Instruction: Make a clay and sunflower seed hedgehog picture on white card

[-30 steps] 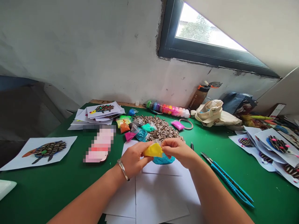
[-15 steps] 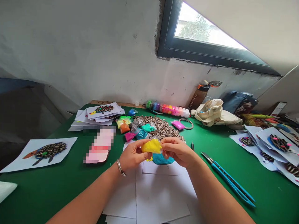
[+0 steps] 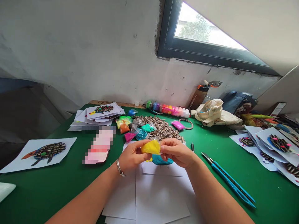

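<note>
A small clear packet of yellow clay [image 3: 150,147] is held up between both hands. My left hand [image 3: 133,155] grips its left side, thumb below and fingers above. The fingers of my right hand [image 3: 176,152] pinch the clear plastic at its right end. Behind and under the hands, a blue clay shape [image 3: 163,160] lies on white paper [image 3: 161,196], partly hidden, with a bit of yellow beside it. Striped sunflower seeds [image 3: 163,127] are heaped beyond the hands, next to several coloured clay packets [image 3: 141,134].
On the right lie a blue tool [image 3: 233,183] and a black pen [image 3: 192,146]. Seed pictures rest at the left [image 3: 49,152] and right [image 3: 277,143]. A bottle [image 3: 198,97], a cloth bag [image 3: 212,112] and a row of clay tubs [image 3: 169,109] stand near the wall.
The hands and yellow packet have barely shifted; the right fingers have closed in slightly on the packet's plastic end.
</note>
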`<state>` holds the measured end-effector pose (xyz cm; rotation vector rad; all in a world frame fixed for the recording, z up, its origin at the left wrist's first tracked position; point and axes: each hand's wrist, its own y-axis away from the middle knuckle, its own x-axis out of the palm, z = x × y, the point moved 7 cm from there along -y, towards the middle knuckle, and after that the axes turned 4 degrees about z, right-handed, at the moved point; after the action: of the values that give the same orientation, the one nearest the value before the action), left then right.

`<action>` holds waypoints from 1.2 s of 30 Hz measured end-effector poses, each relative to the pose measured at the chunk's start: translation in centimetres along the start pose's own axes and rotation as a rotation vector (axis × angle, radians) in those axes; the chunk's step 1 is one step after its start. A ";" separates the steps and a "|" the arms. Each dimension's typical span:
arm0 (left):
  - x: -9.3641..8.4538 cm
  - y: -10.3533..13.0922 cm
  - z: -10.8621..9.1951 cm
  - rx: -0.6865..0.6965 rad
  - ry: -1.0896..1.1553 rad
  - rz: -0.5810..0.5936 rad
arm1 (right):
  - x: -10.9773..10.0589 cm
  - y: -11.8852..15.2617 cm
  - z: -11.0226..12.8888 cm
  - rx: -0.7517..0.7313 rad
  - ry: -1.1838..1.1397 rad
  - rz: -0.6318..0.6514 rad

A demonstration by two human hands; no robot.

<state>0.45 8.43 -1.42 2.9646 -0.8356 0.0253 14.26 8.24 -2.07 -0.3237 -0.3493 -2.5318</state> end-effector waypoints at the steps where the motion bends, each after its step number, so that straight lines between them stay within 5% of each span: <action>1: -0.1 0.0 0.0 0.009 -0.025 -0.004 | -0.1 0.0 0.0 0.009 0.026 -0.009; 11: -0.3 0.7 -1.4 0.191 -0.629 -0.002 | 0.2 0.2 0.7 0.036 0.365 -0.079; 16: 0.2 0.8 -1.8 0.189 -0.663 0.019 | 0.3 0.1 0.5 0.043 0.353 -0.108; 22: 0.2 0.8 -1.8 0.164 -0.577 0.018 | 0.4 0.6 0.9 0.007 0.237 0.066; 36: 1.0 0.8 -2.1 0.215 -0.703 0.054 | 0.6 -0.2 0.0 0.009 0.242 -0.008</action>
<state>0.85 7.33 0.71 3.1585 -1.0148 -1.0340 13.67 8.17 -1.95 -0.0106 -0.2678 -2.5404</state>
